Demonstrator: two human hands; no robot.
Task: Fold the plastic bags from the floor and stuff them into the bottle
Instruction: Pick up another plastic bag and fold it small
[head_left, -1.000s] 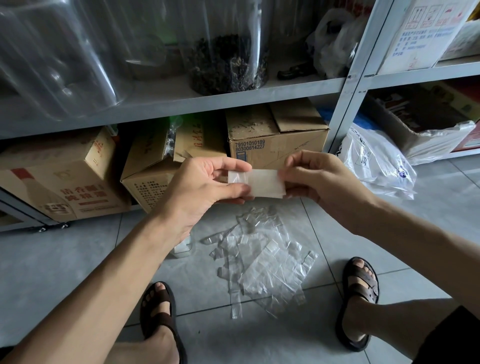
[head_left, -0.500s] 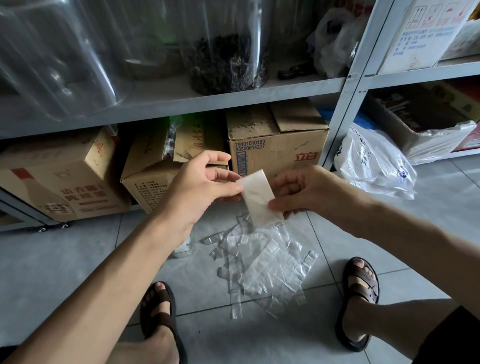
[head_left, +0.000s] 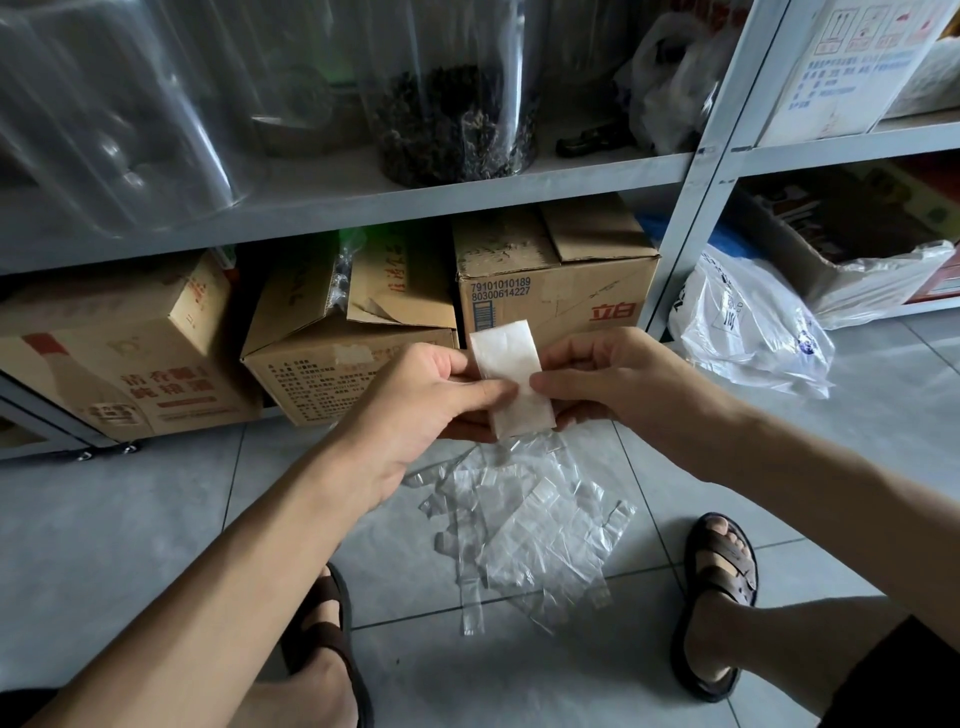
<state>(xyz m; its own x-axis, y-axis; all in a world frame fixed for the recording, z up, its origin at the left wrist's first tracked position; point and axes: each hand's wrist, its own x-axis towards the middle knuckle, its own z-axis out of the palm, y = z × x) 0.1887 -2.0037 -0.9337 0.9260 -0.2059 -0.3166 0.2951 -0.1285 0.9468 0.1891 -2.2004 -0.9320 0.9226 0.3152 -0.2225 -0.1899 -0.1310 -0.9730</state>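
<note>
Bag (head_left: 506, 351) is pinched mid-strip by fingers of left hand (head_left: 415, 410) and right hand (head_left: 618, 374) — fold it over there, press the crease flat, keep it narrow.

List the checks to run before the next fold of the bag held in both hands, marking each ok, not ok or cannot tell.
1. Left hand grip on the folded bag: pinched, ok.
2. Right hand grip on it: pinched, ok.
3. Folded bag flat, edges even: ok.
4. Bag held clear of the pile of bags on the floor: ok.
5. Reach to the bottle: none in view, cannot tell.
</note>
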